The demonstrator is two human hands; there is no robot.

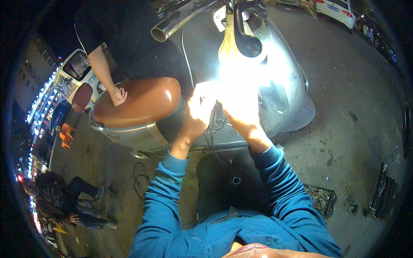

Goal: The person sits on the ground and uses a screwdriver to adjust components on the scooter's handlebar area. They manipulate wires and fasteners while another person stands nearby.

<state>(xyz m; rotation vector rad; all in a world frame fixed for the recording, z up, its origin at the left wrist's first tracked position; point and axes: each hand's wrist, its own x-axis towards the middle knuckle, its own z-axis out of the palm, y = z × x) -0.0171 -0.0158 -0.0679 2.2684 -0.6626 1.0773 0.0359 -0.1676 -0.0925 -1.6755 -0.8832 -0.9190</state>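
In the middle of the head view, my left hand and my right hand are close together over the floorboard of a silver-grey scooter. White glare washes out my fingertips and whatever lies between them. The fingers of my left hand look curled in; those of my right hand are lost in the light. Thin dark cables run down between my wrists. Just above the glare are the scooter's black handlebar grip and a pale yellowish part.
At the left, another person's fist rests on the brown seat. A metal pipe juts in above. On the ground are a tray of small parts, a dark case and loose cable. Another person is at lower left.
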